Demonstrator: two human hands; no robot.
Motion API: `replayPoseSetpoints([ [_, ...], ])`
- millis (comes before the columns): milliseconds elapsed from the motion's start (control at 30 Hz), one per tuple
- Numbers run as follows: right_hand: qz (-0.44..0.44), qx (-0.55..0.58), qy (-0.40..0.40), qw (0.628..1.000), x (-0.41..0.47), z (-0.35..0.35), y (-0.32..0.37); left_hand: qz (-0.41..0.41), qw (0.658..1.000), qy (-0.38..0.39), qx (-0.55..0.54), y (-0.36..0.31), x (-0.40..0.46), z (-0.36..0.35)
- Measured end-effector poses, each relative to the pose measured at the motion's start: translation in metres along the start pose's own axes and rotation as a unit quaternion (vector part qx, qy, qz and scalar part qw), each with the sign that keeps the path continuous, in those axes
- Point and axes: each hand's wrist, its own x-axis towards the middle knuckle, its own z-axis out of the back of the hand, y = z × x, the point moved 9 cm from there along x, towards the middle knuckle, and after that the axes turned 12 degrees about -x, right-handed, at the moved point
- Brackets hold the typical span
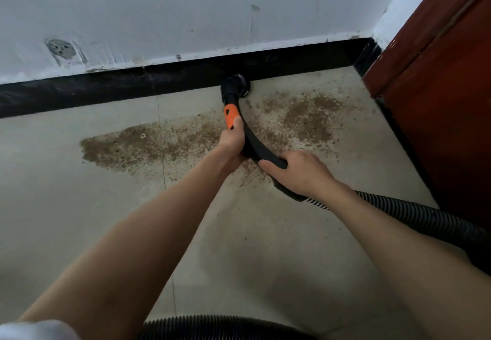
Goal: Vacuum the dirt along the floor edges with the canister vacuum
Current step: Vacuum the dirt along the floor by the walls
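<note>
Head view: left hand (232, 140) and right hand (297, 172) grip the vacuum wand (255, 143), nozzle (236, 86) touching the black skirting (132, 87).

Two bare arms reach down over a grey floor (66, 207). The left hand (232, 139) grips the orange-and-black vacuum handle (252, 140); the right hand (300, 172) holds it nearer the ribbed hose (414, 214). The round nozzle (236, 86) touches the black baseboard (106, 90), beside scattered brown dirt (148, 144).

Both bare arms reach forward, left hand (232, 137) and right hand (300, 171) curled in grips.
</note>
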Motion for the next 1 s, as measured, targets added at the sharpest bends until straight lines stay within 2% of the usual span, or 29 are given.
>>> replayPoseSetpoints([
  [300,0.085,-0.034,0.011,0.996,-0.018,-0.013,0.132,-0.058,0.992,-0.094,-0.055,-0.037,-0.038,0.14],
  [467,0.118,0.027,0.021,0.992,-0.036,-0.033,0.214,-0.091,0.978,-0.181,-0.043,-0.064,-0.069,0.228],
  [667,0.161,0.047,0.079,0.983,-0.054,-0.055,0.288,-0.099,0.964,-0.237,-0.062,-0.069,-0.109,0.313],
  [800,0.181,0.064,0.09,0.977,-0.066,-0.081,0.32,-0.101,0.959,-0.261,-0.054,-0.066,-0.12,0.352],
  [1000,0.189,0.019,0.074,0.979,-0.057,-0.103,0.319,-0.088,0.965,-0.235,-0.07,-0.046,-0.111,0.362],
])
